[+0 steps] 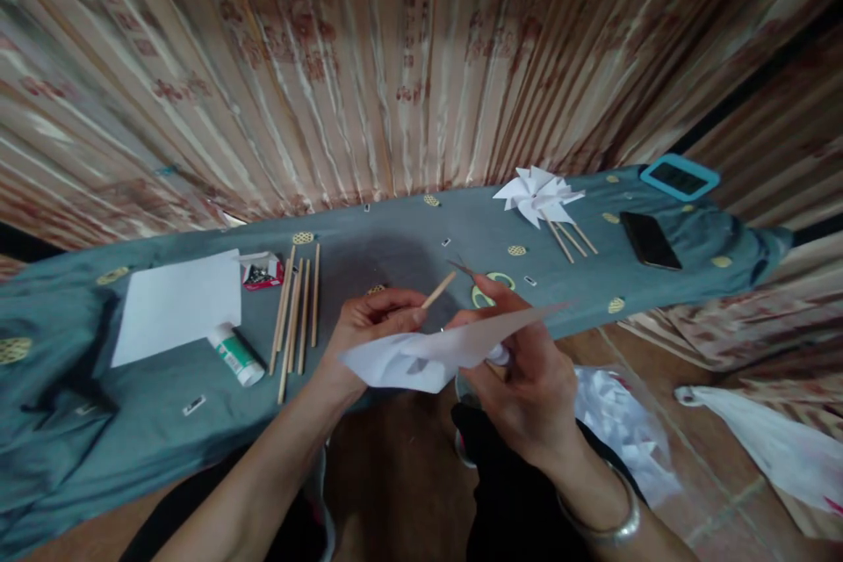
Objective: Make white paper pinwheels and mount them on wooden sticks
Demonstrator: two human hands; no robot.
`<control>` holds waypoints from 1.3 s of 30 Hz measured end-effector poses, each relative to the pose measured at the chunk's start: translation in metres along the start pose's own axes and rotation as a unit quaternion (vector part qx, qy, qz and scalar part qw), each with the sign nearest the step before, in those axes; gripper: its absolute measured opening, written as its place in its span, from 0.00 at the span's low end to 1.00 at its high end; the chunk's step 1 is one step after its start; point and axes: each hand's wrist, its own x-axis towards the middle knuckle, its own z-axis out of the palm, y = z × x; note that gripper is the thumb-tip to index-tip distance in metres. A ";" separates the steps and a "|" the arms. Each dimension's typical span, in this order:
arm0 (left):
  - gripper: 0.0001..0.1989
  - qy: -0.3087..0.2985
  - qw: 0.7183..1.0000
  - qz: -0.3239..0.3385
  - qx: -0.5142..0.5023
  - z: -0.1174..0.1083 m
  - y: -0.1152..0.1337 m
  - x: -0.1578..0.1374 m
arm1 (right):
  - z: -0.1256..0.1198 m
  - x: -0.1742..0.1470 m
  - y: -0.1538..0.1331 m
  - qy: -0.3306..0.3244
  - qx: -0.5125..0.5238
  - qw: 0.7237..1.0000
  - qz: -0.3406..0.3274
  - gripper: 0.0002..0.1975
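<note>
My left hand [378,320] is closed, with thumb and fingers pinching a thin wooden stick [440,289] whose end points up and to the right. Just below it, folded white paper shaped like a pinwheel [414,362] spans the gap between my hands. My right hand [527,386] is closed on the paper's right side, its index finger raised. Part of that grip is hidden behind the paper. Beyond the right fingers, scissors with pale green handles [504,279] lie on the cloth-covered table [395,255].
Left on the table are white paper sheets [177,303], a glue stick [237,356], a small box of metal pins [262,270] and several wooden sticks [303,316]. Finished pinwheels [536,193], a phone [650,239] and a blue-framed device [680,177] lie right. A plastic bag [623,421] rests on the floor.
</note>
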 end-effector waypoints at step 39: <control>0.13 -0.085 0.989 0.111 0.044 -0.007 0.006 -0.017 | -0.017 0.002 -0.005 -0.005 -0.002 0.992 -0.127 0.36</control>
